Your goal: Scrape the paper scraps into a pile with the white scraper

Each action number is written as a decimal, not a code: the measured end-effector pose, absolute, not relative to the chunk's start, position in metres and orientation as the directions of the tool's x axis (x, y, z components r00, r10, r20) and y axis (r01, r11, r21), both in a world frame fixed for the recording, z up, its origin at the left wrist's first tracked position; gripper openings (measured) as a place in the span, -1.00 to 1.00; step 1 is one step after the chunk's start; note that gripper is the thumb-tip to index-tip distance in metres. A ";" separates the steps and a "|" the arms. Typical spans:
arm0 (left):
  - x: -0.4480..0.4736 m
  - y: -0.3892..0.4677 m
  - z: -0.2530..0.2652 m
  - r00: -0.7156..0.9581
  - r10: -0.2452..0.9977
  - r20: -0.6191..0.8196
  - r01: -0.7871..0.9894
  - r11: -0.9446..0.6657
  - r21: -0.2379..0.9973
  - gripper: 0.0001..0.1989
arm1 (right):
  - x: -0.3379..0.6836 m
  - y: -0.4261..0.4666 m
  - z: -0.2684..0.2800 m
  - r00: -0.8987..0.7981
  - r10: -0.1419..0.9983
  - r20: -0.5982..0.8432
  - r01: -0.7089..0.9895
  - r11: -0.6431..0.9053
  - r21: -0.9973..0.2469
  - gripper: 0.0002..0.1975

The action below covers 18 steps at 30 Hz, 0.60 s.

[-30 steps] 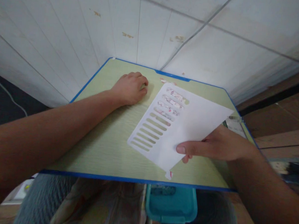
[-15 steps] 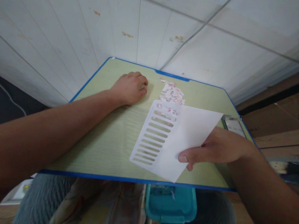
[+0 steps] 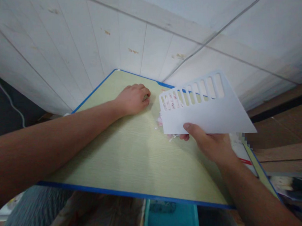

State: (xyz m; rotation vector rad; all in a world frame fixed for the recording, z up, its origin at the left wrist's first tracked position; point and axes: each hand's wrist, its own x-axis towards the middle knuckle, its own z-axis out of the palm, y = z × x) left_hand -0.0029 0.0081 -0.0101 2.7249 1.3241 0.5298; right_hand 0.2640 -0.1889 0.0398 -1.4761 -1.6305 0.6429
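Observation:
My right hand (image 3: 212,143) grips a thin white sheet with a row of long slots (image 3: 203,119), its thumb on the near face. The sheet is tilted up, slotted side away from me. Behind it and through its slots shows a pile of torn paper scraps (image 3: 160,121), with more scraps under its lower edge. Whether the sheet touches the scraps I cannot tell. My left hand (image 3: 132,99) rests on the tabletop (image 3: 128,152), left of the pile. Its fingers are curled in loosely, and whatever they may hold is hidden.
A blue rim (image 3: 98,190) edges the light green table. Below its front edge is a teal bin (image 3: 172,222) by my legs. A flat white item with a red stripe (image 3: 240,151) lies at the right side. A white panelled wall (image 3: 129,37) with a grey cable (image 3: 200,46) stands behind.
My right hand has turned the slotted sheet, its slots swinging from the left side to the far side, and lifted it over the scraps. My left hand stays in place; the view has shifted slightly.

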 end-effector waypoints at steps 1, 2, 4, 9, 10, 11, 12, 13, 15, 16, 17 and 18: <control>-0.003 0.007 -0.010 0.572 0.774 0.272 0.750 -0.628 0.208 -0.51 | 0.264 -0.189 0.038 0.019 0.971 0.240 0.569 0.187 -0.801 -0.57; -0.003 0.007 -0.009 0.573 0.774 0.270 0.749 -0.628 0.211 -0.51 | 0.264 -0.188 0.037 0.007 0.970 0.245 0.586 0.194 -0.787 -0.57; -0.002 0.005 -0.007 0.570 0.776 0.269 0.749 -0.626 0.219 -0.50 | 0.265 -0.187 0.034 -0.023 0.967 0.254 0.612 0.215 -0.761 -0.56; -0.001 0.004 -0.007 0.567 0.777 0.273 0.754 -0.623 0.209 -0.53 | 0.266 -0.185 0.029 -0.114 0.962 0.247 0.659 0.260 -0.706 -0.50; -0.001 0.004 -0.007 0.568 0.776 0.273 0.753 -0.624 0.209 -0.55 | 0.266 -0.186 0.029 -0.125 0.961 0.248 0.663 0.266 -0.700 -0.51; -0.001 0.004 -0.007 0.570 0.776 0.272 0.752 -0.625 0.209 -0.56 | 0.266 -0.188 0.029 -0.135 0.958 0.254 0.663 0.278 -0.695 -0.51; -0.001 0.004 -0.008 0.571 0.775 0.269 0.751 -0.626 0.208 -0.57 | 0.266 -0.189 0.029 -0.145 0.954 0.261 0.663 0.289 -0.690 -0.52; -0.001 0.004 -0.008 0.574 0.775 0.266 0.752 -0.627 0.205 -0.58 | 0.266 -0.191 0.030 -0.158 0.951 0.265 0.663 0.301 -0.686 -0.54; 0.000 0.004 -0.008 0.577 0.774 0.260 0.754 -0.628 0.195 -0.58 | 0.265 -0.194 0.032 -0.187 0.950 0.251 0.659 0.311 -0.685 -0.58; 0.000 0.004 -0.008 0.577 0.775 0.258 0.755 -0.627 0.193 -0.57 | 0.265 -0.195 0.033 -0.200 0.950 0.240 0.654 0.311 -0.690 -0.59; 0.000 0.004 -0.008 0.577 0.775 0.258 0.756 -0.626 0.192 -0.57 | 0.264 -0.196 0.034 -0.211 0.950 0.229 0.645 0.312 -0.697 -0.60; 0.001 0.004 -0.008 0.575 0.777 0.257 0.757 -0.624 0.194 -0.57 | 0.262 -0.197 0.035 -0.225 0.949 0.219 0.634 0.313 -0.707 -0.61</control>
